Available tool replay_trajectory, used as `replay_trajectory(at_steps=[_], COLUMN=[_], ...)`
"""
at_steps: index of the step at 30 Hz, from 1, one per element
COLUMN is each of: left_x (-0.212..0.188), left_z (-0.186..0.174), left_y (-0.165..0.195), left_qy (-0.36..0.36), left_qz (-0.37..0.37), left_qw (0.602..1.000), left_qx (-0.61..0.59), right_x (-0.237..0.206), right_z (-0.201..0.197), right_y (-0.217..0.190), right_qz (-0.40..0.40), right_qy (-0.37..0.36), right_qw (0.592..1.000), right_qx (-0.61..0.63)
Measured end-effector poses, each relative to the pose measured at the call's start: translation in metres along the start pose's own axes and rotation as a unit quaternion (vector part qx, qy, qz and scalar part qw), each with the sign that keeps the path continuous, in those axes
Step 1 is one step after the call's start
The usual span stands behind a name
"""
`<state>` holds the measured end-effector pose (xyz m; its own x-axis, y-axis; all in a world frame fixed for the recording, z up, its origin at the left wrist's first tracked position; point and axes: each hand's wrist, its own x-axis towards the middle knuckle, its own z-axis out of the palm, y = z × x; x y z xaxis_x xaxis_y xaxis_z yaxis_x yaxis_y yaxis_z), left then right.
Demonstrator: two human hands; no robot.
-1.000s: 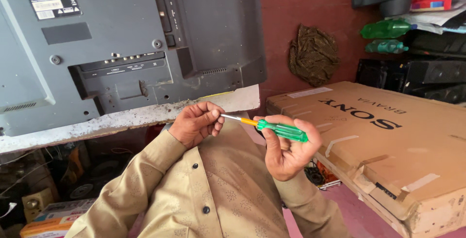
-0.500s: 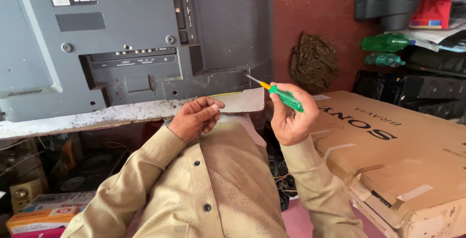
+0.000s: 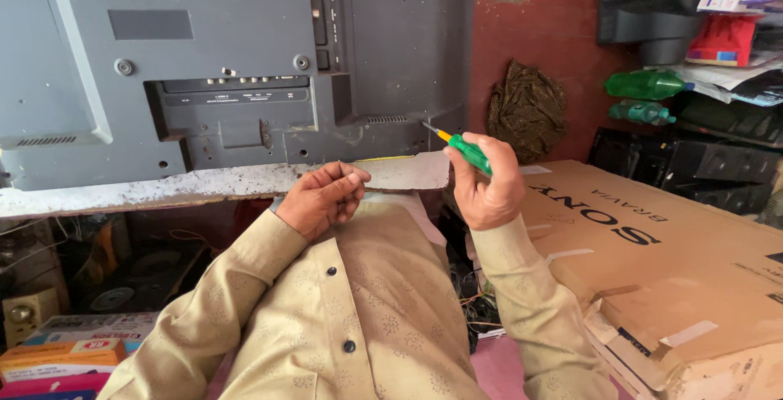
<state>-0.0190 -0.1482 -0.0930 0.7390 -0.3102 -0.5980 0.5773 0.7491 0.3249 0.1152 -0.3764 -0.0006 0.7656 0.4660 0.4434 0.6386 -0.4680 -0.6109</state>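
While the grey television back panel (image 3: 236,66) stands on the worn bench edge (image 3: 204,184), a green-handled screwdriver (image 3: 458,146) is gripped in the closed right hand (image 3: 487,184), its long axis slanted, tip pointed up-left at the panel's lower corner; the left hand (image 3: 322,198) is loosely curled, empty.

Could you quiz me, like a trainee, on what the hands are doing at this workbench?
1. True or false: the right hand holds a green-handled screwdriver.
2. Where does the screwdriver tip point? A) at the cardboard box B) at the lower corner of the grey television back C) at the green bottle
3. Is the left hand open flat or curled?

Key
1. True.
2. B.
3. Curled, fingers loosely closed, near the bench edge; whether it holds something small cannot be seen.
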Motion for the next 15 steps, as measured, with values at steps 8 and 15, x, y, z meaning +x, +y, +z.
replay_trajectory(at_steps=[8,15], left_x=[-0.006,-0.013], left_z=[-0.007,-0.016], left_y=[0.005,0.008], left_qy=[-0.014,-0.007], left_qz=[0.012,-0.005], left_qw=[1.0,1.0], left_qx=[-0.012,-0.01], right_x=[0.018,0.017], right_z=[-0.017,-0.008], right_y=[-0.028,-0.029], right_qz=[0.039,0.038], right_qy=[0.016,0.128], right_qw=[0.999,0.991], right_qx=[0.025,-0.006])
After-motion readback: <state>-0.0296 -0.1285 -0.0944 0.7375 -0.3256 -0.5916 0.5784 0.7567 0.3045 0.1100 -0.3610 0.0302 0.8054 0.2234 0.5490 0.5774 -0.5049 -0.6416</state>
